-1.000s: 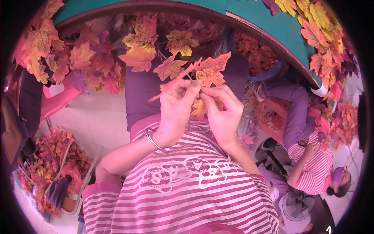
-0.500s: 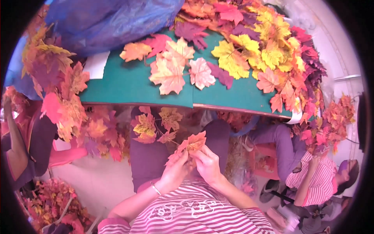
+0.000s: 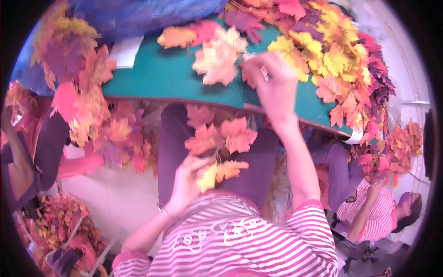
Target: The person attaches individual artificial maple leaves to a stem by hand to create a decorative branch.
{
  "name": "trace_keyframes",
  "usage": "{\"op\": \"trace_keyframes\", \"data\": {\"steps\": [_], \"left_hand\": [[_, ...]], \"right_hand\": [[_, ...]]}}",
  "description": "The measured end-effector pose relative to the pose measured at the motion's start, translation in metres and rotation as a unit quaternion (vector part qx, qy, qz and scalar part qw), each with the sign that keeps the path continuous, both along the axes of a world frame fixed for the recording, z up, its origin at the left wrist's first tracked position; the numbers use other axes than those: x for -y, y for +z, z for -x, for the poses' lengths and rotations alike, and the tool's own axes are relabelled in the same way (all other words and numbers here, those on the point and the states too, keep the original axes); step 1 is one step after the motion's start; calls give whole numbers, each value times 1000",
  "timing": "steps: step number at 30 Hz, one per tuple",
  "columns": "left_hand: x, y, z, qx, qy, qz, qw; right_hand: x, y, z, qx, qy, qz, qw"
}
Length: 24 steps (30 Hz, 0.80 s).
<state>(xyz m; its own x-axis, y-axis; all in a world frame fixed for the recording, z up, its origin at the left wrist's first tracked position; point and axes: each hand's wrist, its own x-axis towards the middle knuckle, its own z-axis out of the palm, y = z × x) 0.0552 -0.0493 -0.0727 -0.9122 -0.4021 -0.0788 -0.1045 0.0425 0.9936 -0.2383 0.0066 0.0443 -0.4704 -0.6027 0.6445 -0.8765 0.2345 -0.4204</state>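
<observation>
My left hand [image 3: 185,179] is closed round the stem of a sprig of artificial maple leaves [image 3: 239,135] above my lap. The sprig has orange-red leaves at its far end and a yellow leaf [image 3: 207,179] beside the fingers. Over the green table [image 3: 161,76], my right hand [image 3: 277,81] is reached out with its fingers curled in a pinch, slightly blurred. A pale pink leaf [image 3: 264,72] shows at those fingers, mostly hidden by the hand. Next to it lie peach leaves [image 3: 217,62] and yellow leaves [image 3: 300,51].
A heap of red and purple leaves [image 3: 374,64] hangs over the table's right end. A blue plastic bag [image 3: 147,16] lies at the back left. Leaf garlands [image 3: 80,106] hang at the left. Co-workers sit on both sides, one in a striped shirt [image 3: 367,207].
My right hand has let go of the sprig and moved forward over the table to the pale leaf. My left hand keeps the sprig, now turned. The view has shifted slightly.
</observation>
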Motion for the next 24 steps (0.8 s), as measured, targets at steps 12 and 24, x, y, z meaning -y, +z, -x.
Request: {"op": "trace_keyframes", "data": {"steps": [12, 24], "left_hand": [[-6, -2, 16, 130, 142, -590, 784], [-20, 16, -2, 97, 113, -565, 811]], "right_hand": [[-43, 62, -52, -158, 45, -106, 981], [-92, -18, -168, 420, 329, -97, 840]]}}
